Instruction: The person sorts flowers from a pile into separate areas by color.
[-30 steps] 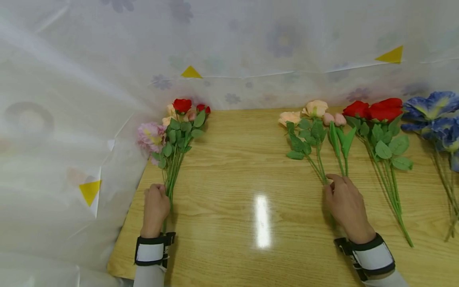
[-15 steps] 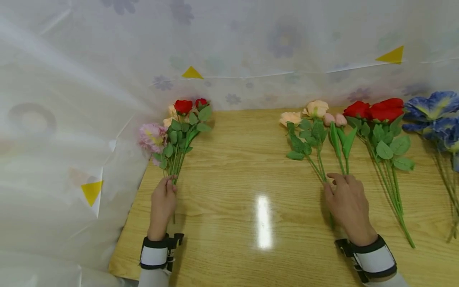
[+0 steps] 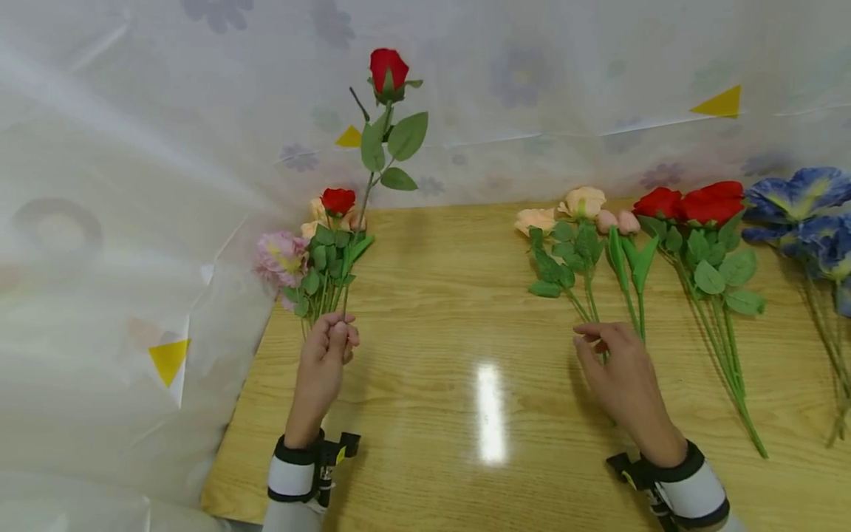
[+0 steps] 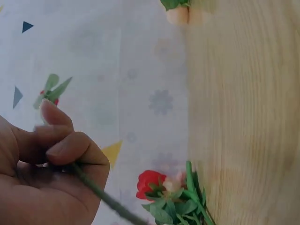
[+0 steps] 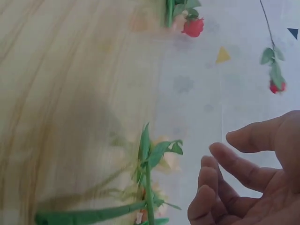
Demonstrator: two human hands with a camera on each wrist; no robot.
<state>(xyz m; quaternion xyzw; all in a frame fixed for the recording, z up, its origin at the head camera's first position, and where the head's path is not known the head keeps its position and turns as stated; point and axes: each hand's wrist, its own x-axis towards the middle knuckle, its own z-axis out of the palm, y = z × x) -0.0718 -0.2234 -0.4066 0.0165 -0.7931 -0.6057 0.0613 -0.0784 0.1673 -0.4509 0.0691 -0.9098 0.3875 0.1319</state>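
My left hand pinches the stem of a single red rose, which stands raised with its bloom in front of the curtain. Behind that hand lies a bunch with another red rose, peach blooms and a pink ruffled flower. My right hand hovers over the stems of two peach roses, its thumb and fingers apart in the right wrist view with nothing between them. Pink tulips lie just beyond it.
Farther right on the wooden table lie large red roses and blue flowers. A white patterned curtain closes off the back and left sides.
My left hand has lifted one red rose up out of the left bunch and moved slightly right. My right hand has shifted a little left, off the stems.
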